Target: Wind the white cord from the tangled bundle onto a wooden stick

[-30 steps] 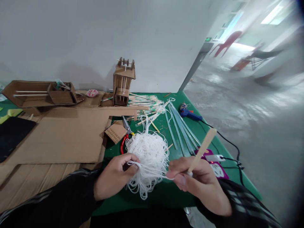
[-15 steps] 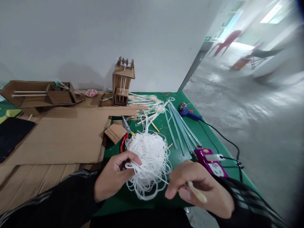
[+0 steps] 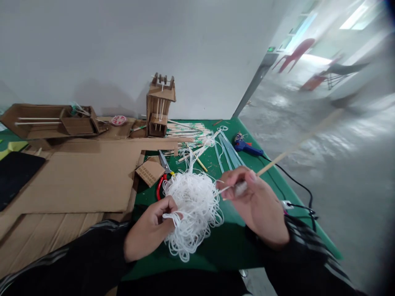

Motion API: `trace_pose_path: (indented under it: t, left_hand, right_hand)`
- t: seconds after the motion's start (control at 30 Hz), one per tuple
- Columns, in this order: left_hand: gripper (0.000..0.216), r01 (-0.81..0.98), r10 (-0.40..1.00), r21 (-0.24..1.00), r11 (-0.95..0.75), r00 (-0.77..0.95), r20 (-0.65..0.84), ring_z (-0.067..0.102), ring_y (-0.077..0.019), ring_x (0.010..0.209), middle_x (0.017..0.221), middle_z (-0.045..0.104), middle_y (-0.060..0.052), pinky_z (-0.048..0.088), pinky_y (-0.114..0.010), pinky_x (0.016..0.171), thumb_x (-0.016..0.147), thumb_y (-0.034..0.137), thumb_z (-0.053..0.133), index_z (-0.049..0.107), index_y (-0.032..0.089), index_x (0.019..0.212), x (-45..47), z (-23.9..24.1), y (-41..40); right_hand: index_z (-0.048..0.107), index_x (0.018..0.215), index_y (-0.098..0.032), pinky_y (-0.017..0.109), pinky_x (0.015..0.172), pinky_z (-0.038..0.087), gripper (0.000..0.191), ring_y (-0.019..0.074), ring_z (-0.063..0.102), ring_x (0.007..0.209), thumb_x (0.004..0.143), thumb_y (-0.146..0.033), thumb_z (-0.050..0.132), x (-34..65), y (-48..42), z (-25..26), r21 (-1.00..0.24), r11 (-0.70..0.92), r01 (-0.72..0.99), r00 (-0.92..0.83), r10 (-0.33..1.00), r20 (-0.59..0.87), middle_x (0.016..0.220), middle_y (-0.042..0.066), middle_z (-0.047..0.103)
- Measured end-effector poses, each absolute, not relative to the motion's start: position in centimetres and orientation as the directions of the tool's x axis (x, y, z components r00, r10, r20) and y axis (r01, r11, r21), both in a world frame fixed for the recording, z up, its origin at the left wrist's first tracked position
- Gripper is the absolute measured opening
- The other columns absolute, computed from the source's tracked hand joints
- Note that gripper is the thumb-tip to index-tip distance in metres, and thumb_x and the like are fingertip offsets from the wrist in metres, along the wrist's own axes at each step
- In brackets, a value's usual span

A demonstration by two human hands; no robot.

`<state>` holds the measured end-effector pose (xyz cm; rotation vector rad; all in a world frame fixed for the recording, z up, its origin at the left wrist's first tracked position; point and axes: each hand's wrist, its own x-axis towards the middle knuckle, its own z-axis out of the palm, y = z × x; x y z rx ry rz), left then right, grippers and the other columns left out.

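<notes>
A tangled ball of white string (image 3: 191, 205) lies on the green table (image 3: 228, 242) in front of me. My left hand (image 3: 151, 230) is closed, pinching strands at the ball's lower left side. My right hand (image 3: 256, 201) is closed on a thin wooden stick (image 3: 296, 144) that points up and to the right, blurred by motion. A strand of string runs from the ball to the fingers of my right hand.
Red-handled scissors (image 3: 162, 174) lie just behind the string. Clear glue sticks (image 3: 230, 150), a blue glue gun (image 3: 247, 147) with its black cable (image 3: 296, 187), a pile of chopsticks (image 3: 185, 131), a cardboard tower (image 3: 160, 107), a cardboard boat (image 3: 49, 121) and flat cardboard sheets (image 3: 80, 176) fill the table.
My right hand has swung up and away from me with the stick, which now points up to the right. My left hand has kept its pinch on the string.
</notes>
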<state>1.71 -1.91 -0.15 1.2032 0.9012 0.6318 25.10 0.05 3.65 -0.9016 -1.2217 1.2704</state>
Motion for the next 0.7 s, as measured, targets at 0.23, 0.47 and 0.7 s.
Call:
trace_pose_path:
  t: [0.23, 0.47, 0.7]
  left_hand:
    - [0.042, 0.251, 0.806, 0.961, 0.119, 0.541, -0.241, 0.045, -0.0133, 0.059, 0.058, 0.046, 0.002, 0.033, -0.026, 0.059, 0.095, 0.042, 0.041, 0.046, 0.019, 0.06, 1.4, 0.5, -2.1]
    - [0.027, 0.265, 0.857, 0.962, 0.066, 0.48, -0.191, 0.042, -0.0123, 0.06, 0.063, 0.048, 0.004, 0.033, -0.025, 0.058, 0.094, 0.033, 0.046, 0.046, 0.019, 0.071, 1.4, 0.2, -2.1]
    - [0.011, 0.322, 0.926, 0.946, -0.027, 0.364, -0.098, 0.046, -0.0126, 0.066, 0.072, 0.051, 0.005, 0.035, -0.024, 0.062, 0.092, 0.021, 0.048, 0.045, 0.021, 0.081, 1.1, 0.3, -2.1]
  right_hand:
    - [0.062, 0.088, -0.021, 0.032, 0.073, 0.044, 0.044, 0.0172, 0.056, 0.078, 0.102, -0.046, 0.029, 22.3, 0.9, 3.0, -0.971, 0.222, 0.09, -0.159, 0.966, 0.206, 0.083, 0.004, 0.061]
    - [0.06, 0.086, -0.02, 0.029, 0.07, 0.041, 0.047, 0.0146, 0.052, 0.075, 0.104, -0.045, 0.024, 20.7, 1.1, 1.8, -0.916, 0.27, 0.298, -0.233, 0.951, 0.204, 0.082, 0.002, 0.059]
    - [0.061, 0.084, -0.016, 0.024, 0.061, 0.045, 0.036, 0.0106, 0.053, 0.065, 0.098, -0.045, 0.045, 20.4, 0.7, 2.0, -0.992, 0.102, 0.072, -0.468, 0.882, 0.057, 0.074, 0.0, 0.056]
